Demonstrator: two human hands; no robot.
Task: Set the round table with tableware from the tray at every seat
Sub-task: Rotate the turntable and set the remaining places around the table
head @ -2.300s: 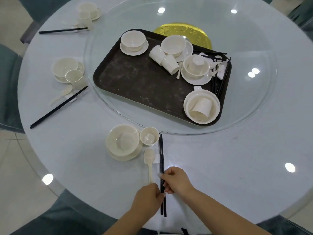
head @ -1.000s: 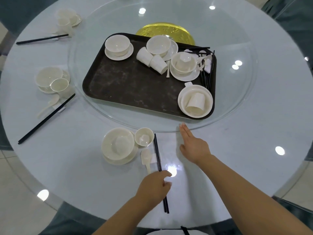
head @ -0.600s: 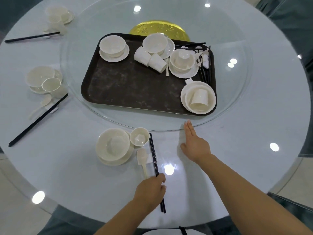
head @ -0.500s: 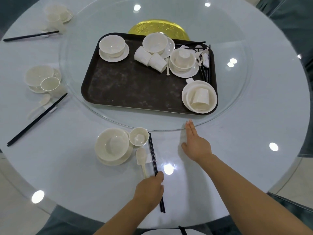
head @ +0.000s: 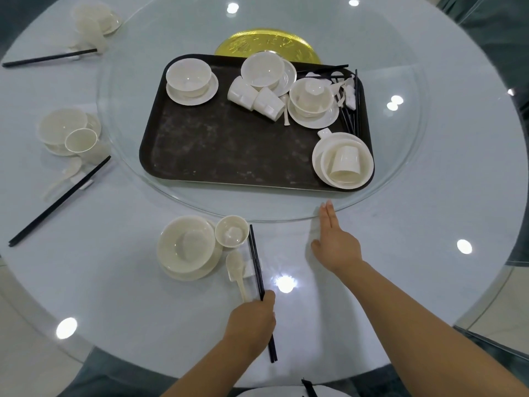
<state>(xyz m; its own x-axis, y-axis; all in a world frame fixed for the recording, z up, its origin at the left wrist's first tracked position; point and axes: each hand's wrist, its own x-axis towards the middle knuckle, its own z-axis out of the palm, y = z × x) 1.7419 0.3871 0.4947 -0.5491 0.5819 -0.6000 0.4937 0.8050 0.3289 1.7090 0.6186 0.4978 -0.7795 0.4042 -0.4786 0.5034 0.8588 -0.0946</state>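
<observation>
A dark brown tray (head: pixel 217 150) lies on the glass turntable (head: pixel 400 156) and carries white bowls on saucers, tipped cups (head: pixel 254 97), spoons and black chopsticks (head: pixel 350 110). At the near seat stand a white bowl on a saucer (head: pixel 187 247), a small cup (head: pixel 232 231), a white spoon (head: pixel 237 270) and a black chopstick pair (head: pixel 257 267). My left hand (head: pixel 252 322) grips the chopsticks near their lower half. My right hand (head: pixel 335 242) lies flat with straight fingers, the fingertips touching the turntable's near rim.
Two more laid settings sit on the left: bowl, cup, spoon and chopsticks (head: pixel 57 202) at mid left, another (head: pixel 91 21) at far left. A gold disc (head: pixel 269 47) shows under the glass behind the tray. Chair backs ring the table edge.
My right hand left the chopsticks and moved up to the turntable's rim. The tray has shifted slightly to the right with the turntable. My left hand stays on the chopsticks.
</observation>
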